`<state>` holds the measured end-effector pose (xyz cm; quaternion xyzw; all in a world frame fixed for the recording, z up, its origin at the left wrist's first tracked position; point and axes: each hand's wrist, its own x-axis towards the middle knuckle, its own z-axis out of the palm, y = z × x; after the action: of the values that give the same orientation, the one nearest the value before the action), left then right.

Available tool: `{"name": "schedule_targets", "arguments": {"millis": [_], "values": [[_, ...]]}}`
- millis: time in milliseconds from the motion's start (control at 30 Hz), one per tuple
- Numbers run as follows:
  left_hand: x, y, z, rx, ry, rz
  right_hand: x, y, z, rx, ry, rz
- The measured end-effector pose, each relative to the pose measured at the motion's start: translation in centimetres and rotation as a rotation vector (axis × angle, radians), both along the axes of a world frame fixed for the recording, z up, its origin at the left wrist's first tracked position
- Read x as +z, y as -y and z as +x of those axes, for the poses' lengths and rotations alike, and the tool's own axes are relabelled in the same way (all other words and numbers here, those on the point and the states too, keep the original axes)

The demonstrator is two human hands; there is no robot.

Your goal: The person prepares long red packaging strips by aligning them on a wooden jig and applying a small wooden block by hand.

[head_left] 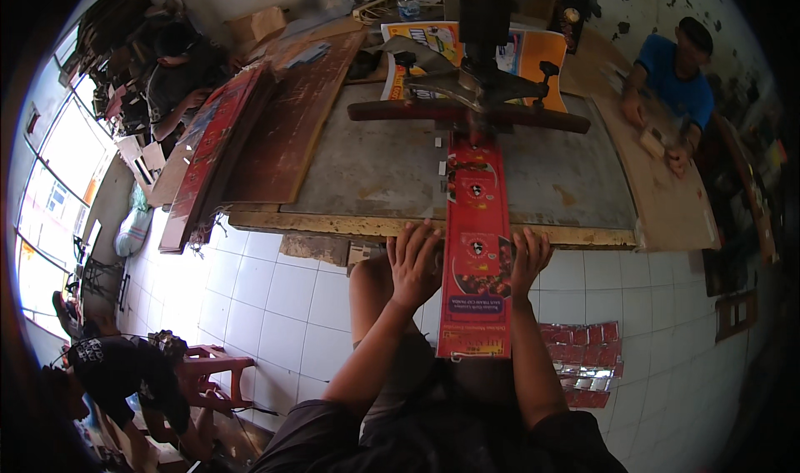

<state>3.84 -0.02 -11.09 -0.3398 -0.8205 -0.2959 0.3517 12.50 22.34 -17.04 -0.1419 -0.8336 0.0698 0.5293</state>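
Note:
A long red printed card strip runs from under a dark press toward me, past the table's near edge and over my lap. Food pictures and round emblems cover it. My left hand lies along its left side at the table edge, fingers stretched and spread, its thumb mostly hidden. At the right side, my right hand rests against the strip with its fingers extended forward. The far end of the strip sits below the press's wide reddish-brown crossbar. Small pale blocks lie along the strip's left edge.
Brown boards and a red printed stack stand at the left. Colourful printed sheets lie behind the press. Shiny red packs are on the floor, right. Co-workers are at both sides; a red stool is lower left.

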Motion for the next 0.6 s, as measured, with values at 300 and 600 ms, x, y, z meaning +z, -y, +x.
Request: {"name": "schedule_targets", "arguments": {"millis": [300,600], "values": [[0.10,-0.13,0.09,-0.020,0.019,0.015,-0.58,-0.33,-0.16,-0.036,0.000,0.037],[-0.02,-0.13,-0.03,-0.019,0.005,0.020,0.22,0.10,0.42,-0.007,0.042,-0.004]]}}
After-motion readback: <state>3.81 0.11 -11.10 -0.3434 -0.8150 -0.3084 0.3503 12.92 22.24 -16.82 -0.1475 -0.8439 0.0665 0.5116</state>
